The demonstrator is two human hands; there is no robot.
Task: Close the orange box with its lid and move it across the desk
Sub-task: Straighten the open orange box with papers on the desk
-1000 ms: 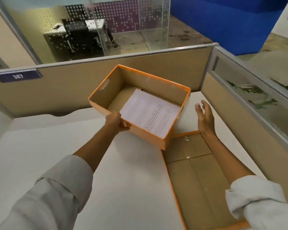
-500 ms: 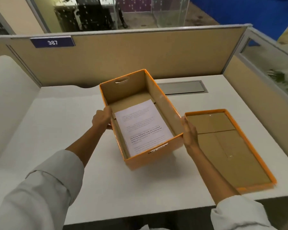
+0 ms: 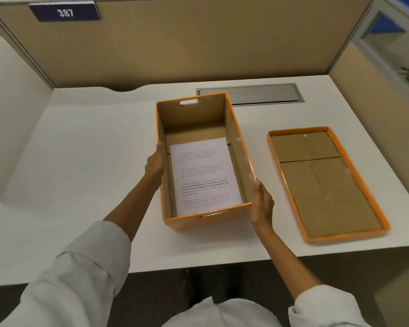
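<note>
The orange box (image 3: 210, 221) stands open-topped on the middle of the white desk (image 3: 85, 166), its long side running away from me. A printed sheet of paper (image 3: 204, 175) lies on its brown floor. My left hand (image 3: 154, 161) clasps the box's left wall, thumb over the rim. Flat against the right wall near the front corner is my right hand (image 3: 261, 204). The lid (image 3: 326, 182) lies upside down to the right of the box, brown inside facing up, untouched.
A grey metal cable flap (image 3: 249, 94) is set into the desk behind the box. Beige partition walls (image 3: 187, 41) close the back and right side; one bears a blue "387" sign (image 3: 65, 12). The desk's front edge runs just below my forearms.
The box has come down from a tilted, lifted pose to stand level and square on the desk. My right hand closed onto its right wall. The view dropped toward the desk.
</note>
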